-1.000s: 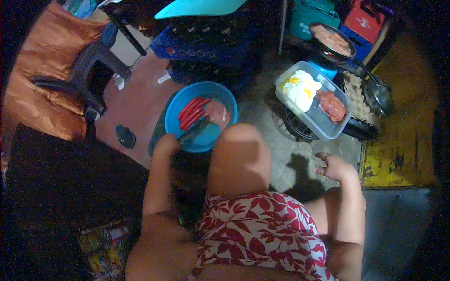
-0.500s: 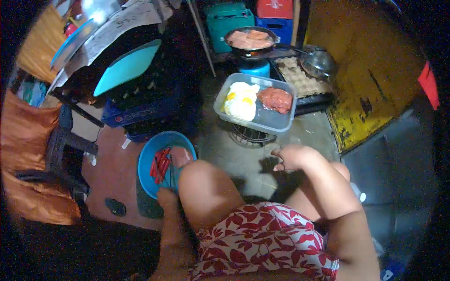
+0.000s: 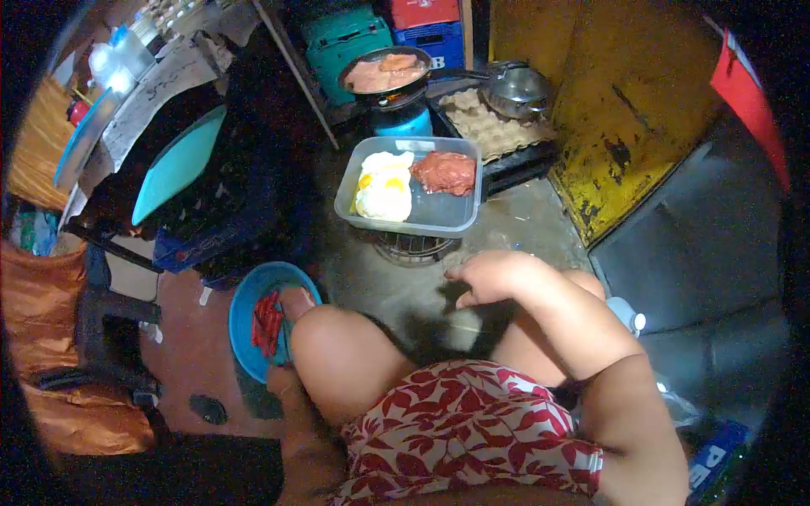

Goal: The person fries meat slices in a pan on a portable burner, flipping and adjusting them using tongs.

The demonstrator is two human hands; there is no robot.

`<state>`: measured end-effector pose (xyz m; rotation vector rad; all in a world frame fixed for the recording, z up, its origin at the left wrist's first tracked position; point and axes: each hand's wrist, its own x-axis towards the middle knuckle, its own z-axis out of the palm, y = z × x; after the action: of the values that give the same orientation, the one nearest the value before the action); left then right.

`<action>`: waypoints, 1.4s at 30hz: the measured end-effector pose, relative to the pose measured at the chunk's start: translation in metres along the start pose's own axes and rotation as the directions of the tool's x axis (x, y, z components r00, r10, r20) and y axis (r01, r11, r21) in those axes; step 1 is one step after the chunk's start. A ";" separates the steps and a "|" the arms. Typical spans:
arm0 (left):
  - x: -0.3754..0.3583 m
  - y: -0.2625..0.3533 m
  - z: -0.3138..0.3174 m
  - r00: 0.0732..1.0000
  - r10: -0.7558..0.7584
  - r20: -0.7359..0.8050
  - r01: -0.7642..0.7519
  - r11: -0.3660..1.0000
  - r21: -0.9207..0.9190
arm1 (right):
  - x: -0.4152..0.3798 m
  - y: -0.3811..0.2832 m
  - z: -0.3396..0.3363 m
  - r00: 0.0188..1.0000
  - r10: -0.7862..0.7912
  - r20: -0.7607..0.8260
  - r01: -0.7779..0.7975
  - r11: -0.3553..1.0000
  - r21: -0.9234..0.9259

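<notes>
My left hand [image 3: 283,381] is low at the near rim of a blue basin [image 3: 242,341], beside my left knee. Its fingers are small and dark in this view, so I cannot tell how they are closed. Inside the basin lie red sausage-like sticks [image 3: 267,325] and a piece of pink meat [image 3: 297,302], partly hidden by the knee. My right hand [image 3: 489,277] hangs over my right knee with thumb and fingers apart and nothing in them. Beyond it, a clear plastic container [image 3: 439,226] holds fried eggs [image 3: 386,190] and a reddish meat mound [image 3: 445,173].
Behind the container, a frying pan [image 3: 386,74] with pink meat slices sits on a burner over a blue canister [image 3: 403,122]. To its right are an egg tray [image 3: 489,126] and a glass-lidded pot [image 3: 516,88]. Crates [image 3: 346,46] stand behind; a white-capped bottle [image 3: 624,316] is at right.
My view has turned, so the pan, container and basin appear further left. Both hands keep nearly the same places, the left at the basin rim and the right over the knee.
</notes>
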<state>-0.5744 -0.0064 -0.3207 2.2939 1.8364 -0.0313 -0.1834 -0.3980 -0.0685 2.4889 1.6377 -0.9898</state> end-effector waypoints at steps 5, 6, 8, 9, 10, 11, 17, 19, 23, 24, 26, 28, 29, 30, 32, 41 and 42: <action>-0.027 0.033 -0.031 0.982 -0.182 -0.052 0.180 0.983 -0.033 | 0.004 0.002 0.003 1.000 -0.017 -0.014 0.017 1.000 -0.015; -0.033 0.043 -0.038 0.970 -0.242 -0.033 0.240 0.969 -0.058 | 0.004 0.000 0.001 1.000 -0.013 0.018 0.013 1.000 -0.017; -0.015 0.011 -0.012 0.993 -0.115 -0.028 0.113 0.991 -0.070 | 0.003 0.000 -0.002 0.999 0.001 0.042 0.000 1.000 -0.029; -0.015 0.011 -0.013 1.000 0.007 -0.026 -0.009 0.997 -0.074 | 0.004 0.001 -0.001 0.999 0.007 0.047 -0.006 1.000 -0.011; -0.018 0.012 -0.012 0.999 0.010 -0.030 -0.012 0.996 -0.086 | 0.006 0.001 0.001 0.999 0.011 0.052 -0.011 1.000 0.006; -0.019 0.012 -0.012 0.999 -0.005 -0.047 0.001 0.996 -0.089 | 0.007 0.001 0.004 0.999 0.013 0.043 -0.013 1.000 -0.005; -0.019 -0.020 0.000 0.983 -0.137 -0.123 0.095 0.950 -0.297 | 0.010 0.003 0.003 0.999 0.031 0.040 -0.031 1.000 -0.002; -0.017 -0.029 0.002 0.982 -0.142 -0.126 0.077 0.903 -0.423 | 0.013 0.007 0.006 0.999 0.005 0.034 -0.006 1.000 0.021; -0.010 -0.056 0.023 0.972 -0.102 -0.214 -0.071 0.738 -0.671 | 0.013 0.004 0.002 1.000 0.014 0.025 -0.015 0.999 0.028; -0.009 -0.058 0.028 0.952 -0.077 -0.296 -0.175 0.655 -0.735 | 0.013 0.004 0.002 1.000 0.021 0.018 -0.022 0.999 0.033; -0.004 -0.054 0.036 0.950 -0.131 -0.285 -0.180 0.517 -0.837 | 0.014 0.006 0.005 1.000 -0.001 0.011 0.000 0.999 0.036; -0.009 -0.040 0.026 0.946 -0.181 -0.270 -0.190 0.366 -0.911 | 0.013 0.005 0.004 1.000 -0.026 0.002 0.026 0.999 0.041; -0.019 -0.024 0.008 0.948 -0.136 -0.289 -0.225 0.361 -0.905 | 0.008 0.003 -0.001 1.000 -0.017 0.013 0.017 0.999 0.039; -0.030 -0.006 -0.014 0.947 -0.089 -0.309 -0.259 0.355 -0.898 | 0.005 0.001 -0.003 1.000 -0.009 0.024 0.008 0.999 0.038; -0.043 0.021 -0.045 0.959 -0.082 -0.272 -0.222 0.383 -0.897 | 0.010 0.010 0.006 0.999 -0.031 -0.027 0.031 0.999 0.023; -0.047 0.084 -0.103 0.883 0.043 -0.467 -0.428 0.481 -0.765 | -0.008 0.010 0.001 0.998 -0.019 -0.063 0.021 0.999 0.041; -0.052 0.102 -0.119 0.914 0.053 -0.402 -0.377 0.475 -0.795 | -0.010 0.009 -0.002 0.999 -0.012 -0.037 0.014 0.998 0.053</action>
<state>-0.5010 -0.0575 -0.1816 1.7585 1.1462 1.1268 -0.1780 -0.4098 -0.0651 2.5483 1.6610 -1.0087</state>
